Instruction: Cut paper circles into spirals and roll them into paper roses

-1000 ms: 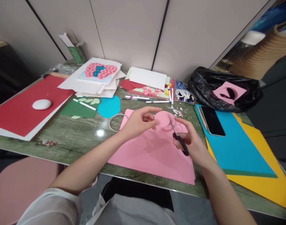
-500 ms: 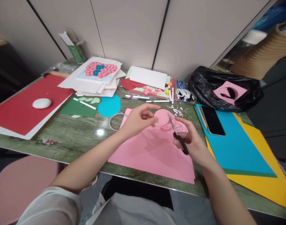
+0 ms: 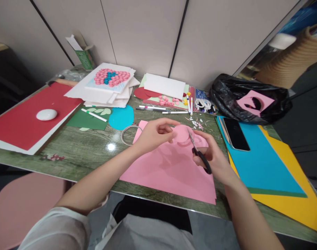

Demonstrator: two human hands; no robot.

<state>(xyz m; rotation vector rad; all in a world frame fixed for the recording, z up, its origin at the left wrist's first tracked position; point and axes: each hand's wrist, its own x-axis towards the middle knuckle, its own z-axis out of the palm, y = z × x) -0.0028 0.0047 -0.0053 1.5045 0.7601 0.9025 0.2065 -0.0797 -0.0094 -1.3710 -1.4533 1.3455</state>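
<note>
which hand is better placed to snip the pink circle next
Probably the right hand: it holds the scissors, blades by the pink circle, while the left hand pinches that circle's edge.

Both hands (image 3: 156, 134) (image 3: 213, 158) close together, fingers (image 3: 169, 121) bent, forearms (image 3: 101, 175) aslant.

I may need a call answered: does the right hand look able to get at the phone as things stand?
Probably not until the right hand puts down its scissors; otherwise the way looks free, the phone lying uncovered nearby on the blue paper.
</note>
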